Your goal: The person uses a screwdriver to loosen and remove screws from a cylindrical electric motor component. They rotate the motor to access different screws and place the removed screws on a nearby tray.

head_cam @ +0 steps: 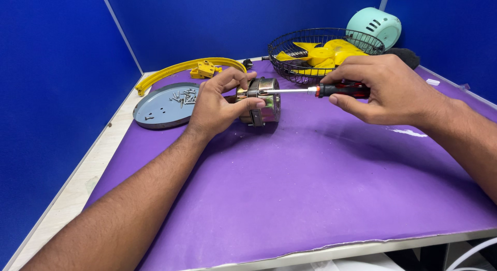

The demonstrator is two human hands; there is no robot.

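My left hand [217,103] grips a small metal fan motor [265,101] resting on the purple mat [290,188], thumb and fingers wrapped around its left side. My right hand [383,87] holds a screwdriver [316,90] with a red and black handle. Its metal shaft lies horizontal and its tip meets the motor's top edge near my left fingertips.
A round grey plate [155,113] with several loose screws lies to the left. A curved yellow bar [176,70] and a yellow bracket [204,70] sit behind it. A black wire basket [290,46] holding yellow fan blades [323,51] and a mint-green housing [375,25] stand at the back. Blue partitions enclose the table.
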